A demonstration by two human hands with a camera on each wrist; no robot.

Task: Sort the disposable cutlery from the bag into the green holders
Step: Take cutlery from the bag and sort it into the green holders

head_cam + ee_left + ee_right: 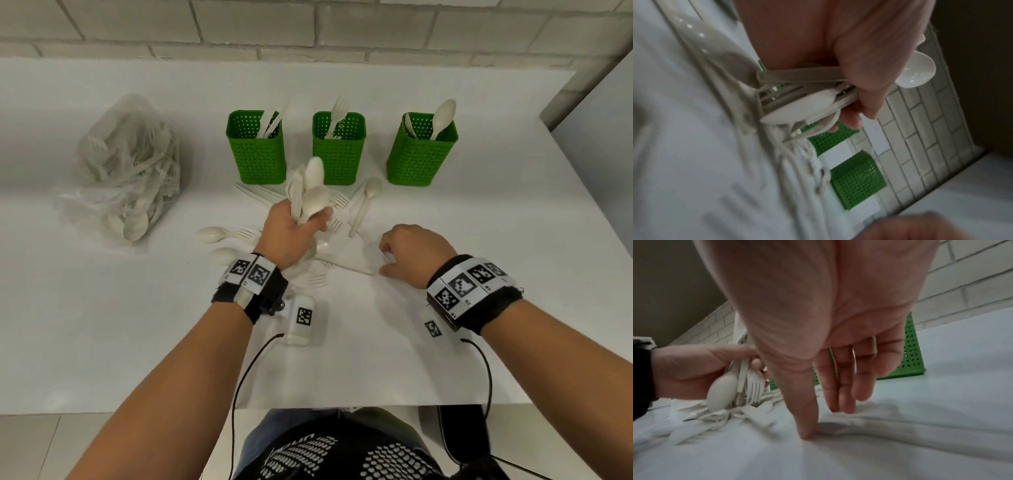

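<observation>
My left hand (pixel 291 233) was up off the table, and my fingers (pixel 869 68) were curled tight around a bunch of white plastic cutlery (pixel 308 195). I could see spoons and forks mixed in that bunch, sticking out both above and below my fist. My right hand (pixel 416 255) was low over the white table (pixel 102 342). Its fingers (pixel 846 386) hung loose and a little bent, and they held nothing. My thumb tip (pixel 805 433) pressed down on the table, right beside a flat white piece I could not make out.

Just under my left fingers lay a messy pile of loose cutlery (pixel 318 270), and more spoons (pixel 212 234) lay off to the left of them. A spoon (pixel 366 202) lay between my two hands, a bit farther from me.

Past my fingertips stood three green holders in a row. The left holder (pixel 257 154) had knives in it, I think, the middle holder (pixel 339 154) had forks, and the right holder (pixel 421 154) had spoons. Far to the left of my left fingers sat the clear bag (pixel 130 164) with lots of cutlery inside
</observation>
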